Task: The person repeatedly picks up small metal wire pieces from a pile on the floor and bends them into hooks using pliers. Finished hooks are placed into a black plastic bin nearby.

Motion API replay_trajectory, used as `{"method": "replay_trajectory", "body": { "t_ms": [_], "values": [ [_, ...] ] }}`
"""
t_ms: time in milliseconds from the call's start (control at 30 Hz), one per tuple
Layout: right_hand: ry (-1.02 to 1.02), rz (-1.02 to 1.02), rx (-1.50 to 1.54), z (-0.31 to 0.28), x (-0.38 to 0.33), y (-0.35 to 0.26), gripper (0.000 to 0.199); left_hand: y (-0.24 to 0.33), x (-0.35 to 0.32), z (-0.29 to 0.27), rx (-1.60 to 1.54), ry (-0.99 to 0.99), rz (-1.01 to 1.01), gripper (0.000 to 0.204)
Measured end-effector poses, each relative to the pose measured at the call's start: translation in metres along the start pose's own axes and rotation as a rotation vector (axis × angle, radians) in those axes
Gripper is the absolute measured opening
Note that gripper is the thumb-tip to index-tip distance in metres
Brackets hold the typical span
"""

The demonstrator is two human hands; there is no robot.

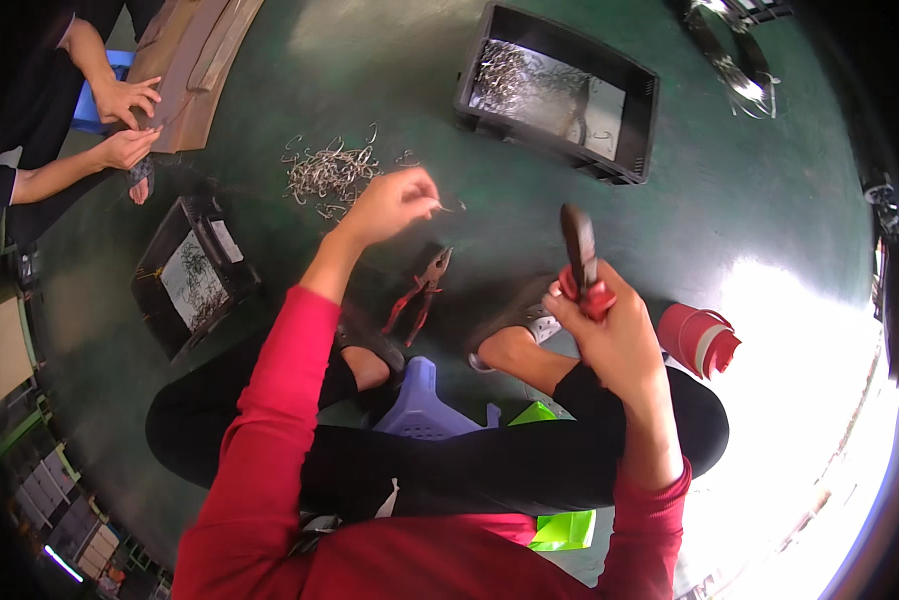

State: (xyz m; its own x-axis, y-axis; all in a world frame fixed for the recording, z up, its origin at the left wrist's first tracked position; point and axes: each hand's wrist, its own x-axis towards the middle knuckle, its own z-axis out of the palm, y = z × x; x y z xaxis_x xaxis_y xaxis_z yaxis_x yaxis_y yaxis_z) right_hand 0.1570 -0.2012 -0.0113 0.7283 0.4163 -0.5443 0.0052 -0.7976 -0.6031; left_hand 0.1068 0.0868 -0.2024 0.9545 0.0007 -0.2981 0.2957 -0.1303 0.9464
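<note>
My left hand (398,206), thumb and fingertips pinched together, holds a small bent metal hook (452,208) by one end. Beneath and beyond that hand lies a loose pile of hooks (328,176) on the green floor. My right hand (613,322) is wrapped round the red handles of a pair of pliers (579,248), its dark, slightly blurred jaws pointing up and away from me. A second pair of pliers (420,292), also red-handled, rests on the floor between my feet. The two hands are well apart.
A black crate (644,125) at the far side and a smaller black bin (240,276) at left contain metal pieces. Wire coils (735,60) lie far right. A red bucket (682,335) stands beside my right knee. At upper left, a co-worker's hands (125,125) are busy by a wooden bench (185,100).
</note>
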Motion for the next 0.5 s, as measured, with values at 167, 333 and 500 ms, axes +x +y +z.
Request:
{"method": "replay_trajectory", "body": {
  "t_ms": [167,333,500],
  "values": [
    [0.002,-0.04,0.53,0.003,0.01,-0.01,0.034,0.142,-0.033,0.018,0.249,-0.139,0.369,0.009],
    [-0.087,-0.087,0.564,0.0,-0.008,-0.02,0.032,0.195,-0.057,0.03,0.389,-0.149,0.457,0.007],
    [-0.105,-0.144,0.581,0.004,-0.021,-0.025,0.031,0.211,-0.075,0.036,0.388,-0.105,0.488,0.008]
  ]
}}
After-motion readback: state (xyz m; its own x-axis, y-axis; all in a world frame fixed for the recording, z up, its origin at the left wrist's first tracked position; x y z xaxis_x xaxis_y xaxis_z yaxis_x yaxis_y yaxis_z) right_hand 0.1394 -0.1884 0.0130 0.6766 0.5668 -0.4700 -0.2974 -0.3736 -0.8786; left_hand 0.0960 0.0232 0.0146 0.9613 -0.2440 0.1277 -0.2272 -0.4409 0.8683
